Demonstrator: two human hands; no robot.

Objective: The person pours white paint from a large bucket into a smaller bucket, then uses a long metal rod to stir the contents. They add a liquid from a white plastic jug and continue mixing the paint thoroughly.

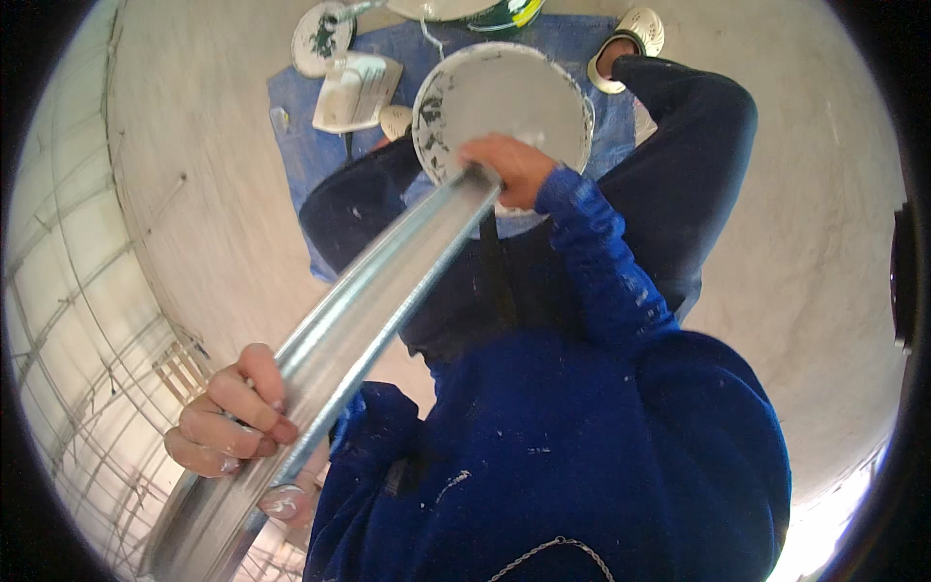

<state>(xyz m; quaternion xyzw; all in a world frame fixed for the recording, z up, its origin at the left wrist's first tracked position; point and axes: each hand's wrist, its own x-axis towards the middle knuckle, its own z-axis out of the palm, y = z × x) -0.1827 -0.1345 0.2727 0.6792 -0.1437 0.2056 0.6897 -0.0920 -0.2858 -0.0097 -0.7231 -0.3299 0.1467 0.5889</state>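
Note:
A long silvery metal channel bar (373,301) slants across me from the lower left up to the bucket. My left hand (233,412) grips it near its lower end, fingers over one edge and thumb at the other; the fingertips carry white smears. Closed at the bar's upper end is my right hand (514,170), somewhat blurred, over the near rim of a white bucket (592,126). A smooth pale grey-white mass (514,92) shows inside the bucket, and dark patches mark its inner wall.
Between my spread legs lies a blue sheet (291,126). On it are a pale rectangular container (357,92) and a round lid (323,39) with dark smears. A green-and-yellow pail (509,15) stands beyond the bucket. Wire mesh (73,281) runs along the left.

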